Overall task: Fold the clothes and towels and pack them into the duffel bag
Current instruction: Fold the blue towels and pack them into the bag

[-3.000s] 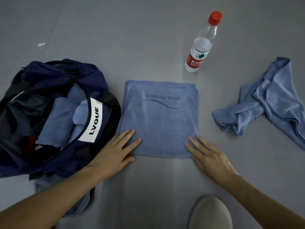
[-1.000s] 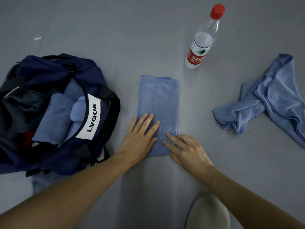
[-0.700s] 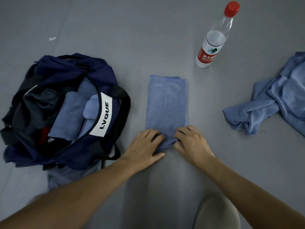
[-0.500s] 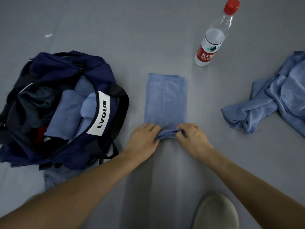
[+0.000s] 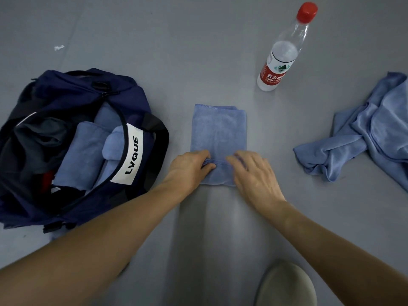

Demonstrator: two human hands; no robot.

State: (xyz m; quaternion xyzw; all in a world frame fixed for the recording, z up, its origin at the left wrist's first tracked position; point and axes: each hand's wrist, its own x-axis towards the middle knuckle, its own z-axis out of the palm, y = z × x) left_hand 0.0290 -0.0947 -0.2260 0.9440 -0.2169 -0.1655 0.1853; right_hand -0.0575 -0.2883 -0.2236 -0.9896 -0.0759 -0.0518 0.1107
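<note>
I see the narrow folded towel (image 5: 218, 131) lying on the grey floor (image 5: 198, 45), its near end doubled over. My left hand (image 5: 189, 167) pinches that fold, and my right hand (image 5: 254, 173) lies across it with fingers laid fairly flat. To the left, the navy duffel bag (image 5: 72, 91) gapes open, with blue rolled towels (image 5: 86, 155) inside. A water bottle (image 5: 280, 58) stands beyond, and a crumpled blue cloth (image 5: 364, 142) lies to the right.

floor (image 5: 198, 51): grey
centre: folded blue towel (image 5: 218, 131)
9 o'clock: open duffel bag (image 5: 66, 96)
1 o'clock: upright water bottle (image 5: 278, 65)
3 o'clock: crumpled blue cloth (image 5: 364, 146)
11 o'clock: white scrap (image 5: 59, 47)
</note>
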